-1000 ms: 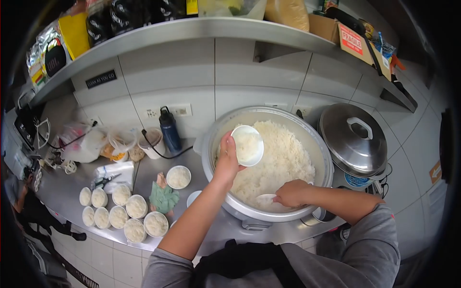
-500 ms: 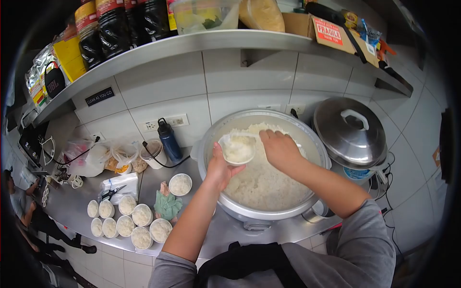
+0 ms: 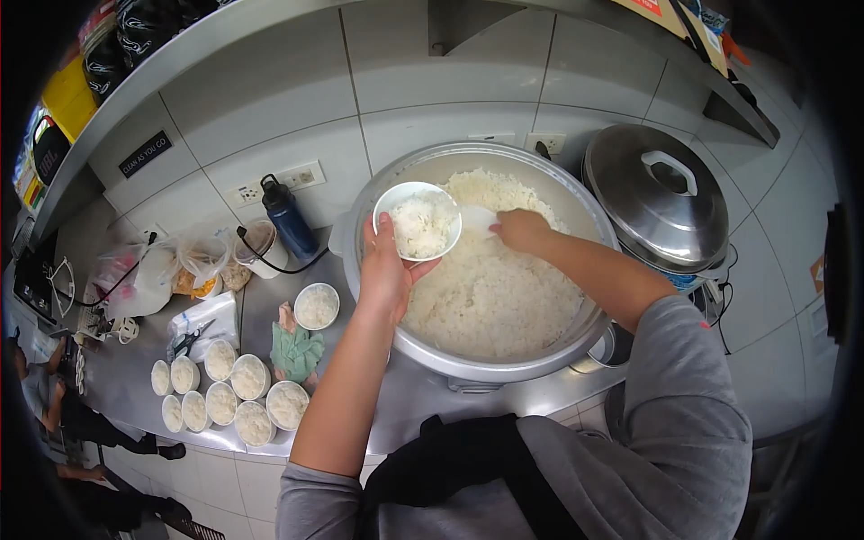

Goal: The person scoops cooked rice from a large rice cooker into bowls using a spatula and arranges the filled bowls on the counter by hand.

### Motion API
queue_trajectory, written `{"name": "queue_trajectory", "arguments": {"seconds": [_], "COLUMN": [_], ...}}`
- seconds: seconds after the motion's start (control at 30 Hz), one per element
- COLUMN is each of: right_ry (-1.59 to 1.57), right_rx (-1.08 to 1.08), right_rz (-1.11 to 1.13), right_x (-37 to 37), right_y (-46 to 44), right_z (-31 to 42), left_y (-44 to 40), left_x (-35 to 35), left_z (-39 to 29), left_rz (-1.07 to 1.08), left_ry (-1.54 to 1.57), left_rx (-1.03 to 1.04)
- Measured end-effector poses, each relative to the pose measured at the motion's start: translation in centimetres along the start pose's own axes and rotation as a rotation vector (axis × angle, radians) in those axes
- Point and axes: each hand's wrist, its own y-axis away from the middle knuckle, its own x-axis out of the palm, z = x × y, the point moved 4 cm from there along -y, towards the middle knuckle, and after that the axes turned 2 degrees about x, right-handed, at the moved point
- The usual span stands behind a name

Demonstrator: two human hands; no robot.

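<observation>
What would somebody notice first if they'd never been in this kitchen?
Probably the huge round silver metal pot in the middle, with fluffy white rice inside. Above its left side, the left hand holds a round white bowl with rice in it. A cluster of small round white cups of rice sits on the shiny steel counter at the left.

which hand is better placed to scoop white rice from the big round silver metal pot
Likely the right hand: it holds a rounded white scoop at the white rice inside the big round silver metal pot. The left hand is busy supporting a round white bowl of rice.
</observation>
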Motion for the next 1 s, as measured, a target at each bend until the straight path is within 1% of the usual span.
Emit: {"name": "queue_trajectory", "arguments": {"seconds": [0.03, 0.07, 0.13, 0.17, 0.23, 0.27, 0.33, 0.43, 0.47, 0.57, 0.6, 0.67, 0.73, 0.8, 0.83, 0.9, 0.93, 1.0], "right_ry": [0.055, 0.054, 0.046, 0.047, 0.060, 0.059, 0.122, 0.138, 0.143, 0.089, 0.098, -0.221, -0.336, -0.270, -0.266, -0.020, -0.014, 0.137], "right_rx": [-0.064, -0.061, -0.202, -0.202, -0.307, -0.305, -0.370, -0.417, -0.419, -0.414, -0.415, -0.296, -0.275, -0.315, -0.312, -0.211, -0.216, -0.333], "right_rz": [0.040, 0.049, 0.135, 0.138, 0.309, 0.311, 0.424, 0.482, 0.478, 0.628, 0.618, 0.792, 0.613, 0.288, 0.283, -0.186, -0.189, -0.484], "right_x": [0.5, 0.8, 1.1, 1.2, 1.3, 1.4, 1.6, 0.1, -0.1, -0.9, -1.8, -3.8, -7.6, -12.4, -12.8, -15.0, -13.7, -10.0], "right_y": [0.8, 1.7, 3.6, 4.9, 8.3, 9.4, 11.2, 13.2, 13.7, 14.3, 14.0, 13.8, 12.7, 12.1, 12.3, 12.0, 11.8, 12.1], "right_z": [0.7, 1.0, 2.2, 2.7, 4.3, 4.5, 4.8, 4.9, 4.7, 3.5, 3.1, 2.3, 2.2, 3.3, 4.2, 5.7, 6.4, 8.1], "left_y": [0.1, 0.2, 0.1, 0.0, 0.0, 0.0, 0.1, 0.4, 0.4, 0.4, 0.3, 0.4, 0.3, 0.0, -0.1, -0.2, -0.2, -0.4], "left_x": [0.0, 0.0, 0.1, 0.0, 0.0, 0.0, 0.2, 0.6, 0.6, 0.6, 0.5, 0.6, 0.4, 0.3, 0.2, 0.3, 0.2, 0.1], "left_z": [0.1, -0.1, -0.1, -0.1, 0.1, 0.2, 0.0, -0.4, -0.4, -0.4, -0.4, -0.4, -0.2, 0.4, 0.4, 0.6, 0.7, 1.0], "left_rz": [-0.003, 0.007, 0.018, 0.021, 0.023, 0.029, 0.036, 0.024, 0.029, 0.031, 0.022, 0.014, 0.005, 0.067, 0.072, 0.113, 0.111, 0.141], "left_ry": [0.000, -0.005, -0.009, -0.004, 0.000, -0.019, -0.040, -0.091, -0.095, -0.111, -0.123, -0.123, -0.125, -0.086, -0.082, -0.074, -0.069, 0.008], "left_rx": [-0.008, -0.003, 0.004, 0.003, -0.003, -0.003, 0.000, 0.010, 0.014, 0.011, -0.005, -0.005, -0.011, -0.070, -0.067, -0.110, -0.104, -0.166]}}
